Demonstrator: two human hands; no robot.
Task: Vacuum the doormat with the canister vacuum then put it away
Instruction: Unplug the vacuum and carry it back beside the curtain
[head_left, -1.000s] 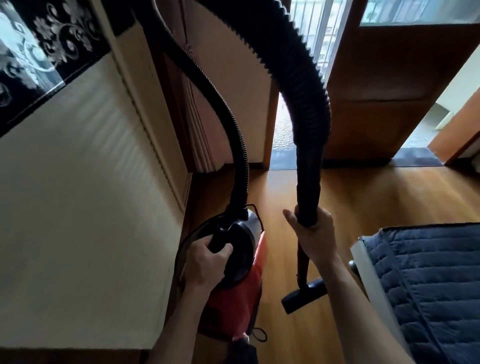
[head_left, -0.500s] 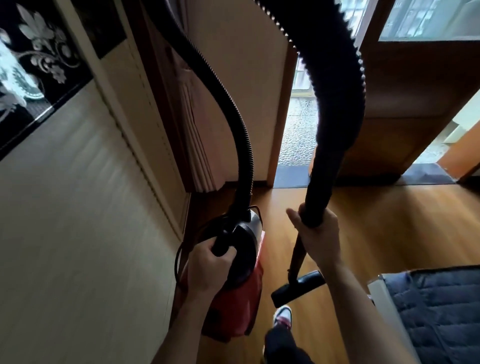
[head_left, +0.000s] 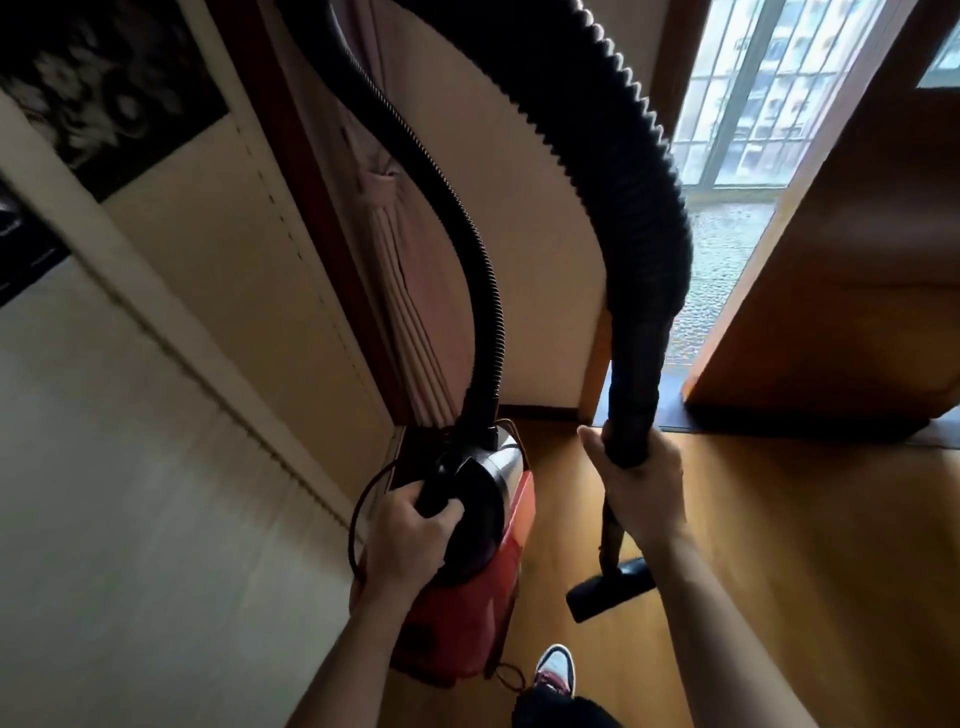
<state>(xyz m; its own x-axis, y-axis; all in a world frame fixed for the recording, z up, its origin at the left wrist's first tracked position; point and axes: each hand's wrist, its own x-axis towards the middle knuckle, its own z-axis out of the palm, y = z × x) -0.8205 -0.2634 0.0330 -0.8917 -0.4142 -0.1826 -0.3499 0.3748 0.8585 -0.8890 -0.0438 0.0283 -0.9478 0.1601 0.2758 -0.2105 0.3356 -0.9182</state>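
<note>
Left hand (head_left: 410, 525): fingers curled tight round the black carry handle on top of the red canister vacuum (head_left: 488, 618). The canister sits at the left edge of the wood floor (head_left: 779, 561), tight against the pale cabinet wall (head_left: 156, 467), tilted with its black top toward the person. Can't tell whether its base touches the floor. A thin power cord (head_left: 357, 519) loops out on the cabinet side, with more cord at the canister's lower end. The black ribbed hose (head_left: 623, 182) leaves the canister front, arcs up out of view and comes down thick and close to the camera. Right hand (head_left: 641, 491): closed round the smooth cuff at the hose end, thumb pointing left. A slim wand (head_left: 610, 535) drops below that fist to the black floor nozzle (head_left: 613, 590), which is angled above the boards near the canister's right side; contact with the floor is unclear. One sneaker (head_left: 556, 670) is just right of the canister base. A pink pleated curtain (head_left: 415, 312) hangs in the corner behind the canister. A brown door (head_left: 857, 291) stands open at right, with a barred window (head_left: 769, 88) beyond. A dark strip (head_left: 727, 415) runs along the threshold at the floor's far edge; can't tell if it's the doormat.
</note>
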